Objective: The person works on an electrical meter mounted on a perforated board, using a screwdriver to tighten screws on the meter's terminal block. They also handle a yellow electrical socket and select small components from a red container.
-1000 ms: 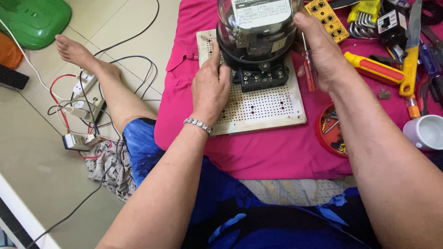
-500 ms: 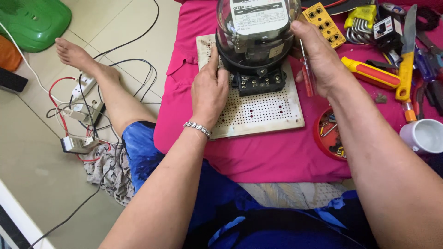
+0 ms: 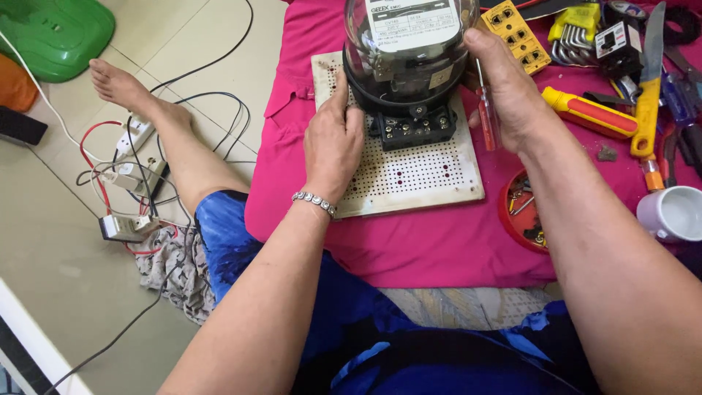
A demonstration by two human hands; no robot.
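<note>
A person sits on the floor, seen from above, both bare hands around an electricity meter (image 3: 409,66) with a clear glass dome and a black base. The left hand (image 3: 333,139) presses against the meter's left side, thumb up along the base, fingers wrapped behind it and mostly hidden, so how firmly they close cannot be told. The right hand (image 3: 508,91) cups the meter's right side and also pins a small red-handled screwdriver (image 3: 487,121) under its palm, the tool pointing upward. The meter stands on a white perforated board (image 3: 417,175), directly between the two hands, its black terminal block (image 3: 415,130) facing the person. The board lies on a pink cloth (image 3: 424,249). Just right of the right hand lie a larger red and yellow screwdriver (image 3: 589,113) and a yellow-handled tool (image 3: 647,95). Below the right wrist sits a red dish of small screws (image 3: 521,216), with a white cup (image 3: 674,213) farther right.
</note>
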